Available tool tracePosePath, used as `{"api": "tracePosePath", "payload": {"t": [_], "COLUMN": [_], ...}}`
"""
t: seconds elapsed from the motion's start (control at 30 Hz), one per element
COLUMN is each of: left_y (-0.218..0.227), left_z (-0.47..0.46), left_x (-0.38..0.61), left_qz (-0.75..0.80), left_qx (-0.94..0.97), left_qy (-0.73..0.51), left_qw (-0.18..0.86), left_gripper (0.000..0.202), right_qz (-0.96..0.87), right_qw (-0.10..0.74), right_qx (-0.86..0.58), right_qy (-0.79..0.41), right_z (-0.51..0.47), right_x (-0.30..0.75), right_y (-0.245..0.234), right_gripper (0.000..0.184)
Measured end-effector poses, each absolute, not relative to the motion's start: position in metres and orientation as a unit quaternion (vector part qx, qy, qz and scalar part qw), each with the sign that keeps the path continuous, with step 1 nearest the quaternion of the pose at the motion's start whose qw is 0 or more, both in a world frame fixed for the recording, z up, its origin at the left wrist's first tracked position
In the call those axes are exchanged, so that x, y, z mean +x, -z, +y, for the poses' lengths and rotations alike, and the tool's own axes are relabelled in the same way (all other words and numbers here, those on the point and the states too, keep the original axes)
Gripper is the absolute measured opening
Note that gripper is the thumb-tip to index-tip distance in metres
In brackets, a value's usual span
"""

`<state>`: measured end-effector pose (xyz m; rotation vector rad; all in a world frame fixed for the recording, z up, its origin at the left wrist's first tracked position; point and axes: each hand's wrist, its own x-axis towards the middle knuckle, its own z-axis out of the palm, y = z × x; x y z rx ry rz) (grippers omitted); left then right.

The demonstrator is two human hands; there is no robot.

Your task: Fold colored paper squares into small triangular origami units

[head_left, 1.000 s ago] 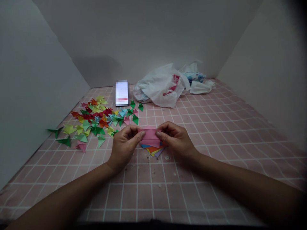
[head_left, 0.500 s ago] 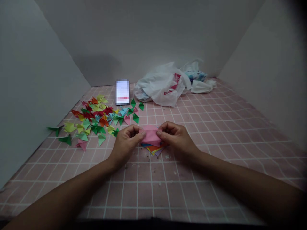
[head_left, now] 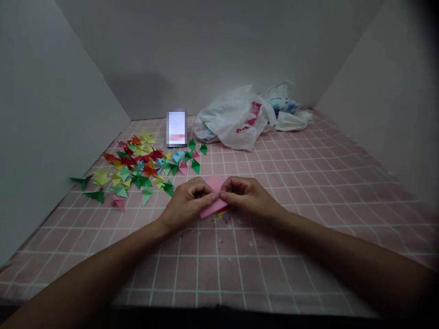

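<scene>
Left hand point(head_left: 187, 201) and right hand point(head_left: 245, 196) pinched a pink paper point(head_left: 210, 210) just right of the pile of folded triangles point(head_left: 144, 167), hiding nearly all the coloured sheets point(head_left: 221, 213) beneath. Half a second earlier, the fingertips had been further apart.

left forearm point(head_left: 113, 269), right forearm point(head_left: 343, 256) angle up from bottom corners toward mid-frame. left hand point(head_left: 187, 201), right hand point(head_left: 247, 197) knuckles up, fingers curled, pinch grip tight, fingertips nearly touching lol
</scene>
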<state>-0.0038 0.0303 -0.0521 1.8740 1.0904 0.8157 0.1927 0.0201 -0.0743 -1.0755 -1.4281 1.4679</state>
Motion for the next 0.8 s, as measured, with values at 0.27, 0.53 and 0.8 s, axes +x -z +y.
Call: {"api": "tracePosePath", "payload": {"t": [0.27, 0.53, 0.8], "left_y": [0.053, 0.056, 0.050], "left_z": [0.029, 0.024, 0.028], "left_x": [-0.004, -0.001, -0.004], "left_qz": [0.437, 0.433, 0.409], "left_qx": [0.691, 0.704, 0.715], "left_qy": [-0.294, -0.352, -0.296], "left_qw": [0.495, 0.440, 0.484], "left_gripper": [0.022, 0.026, 0.024], "right_qz": [-0.559, -0.549, -0.581], "right_qw": [0.406, 0.383, 0.388], "right_qx": [-0.422, -0.394, -0.421], "right_qy": [-0.587, -0.630, -0.579], "right_z": [0.021, 0.021, 0.023], "right_x": [0.193, 0.194, 0.197], "right_y": [0.071, 0.077, 0.066], "right_gripper": [0.016, 0.036, 0.033]}}
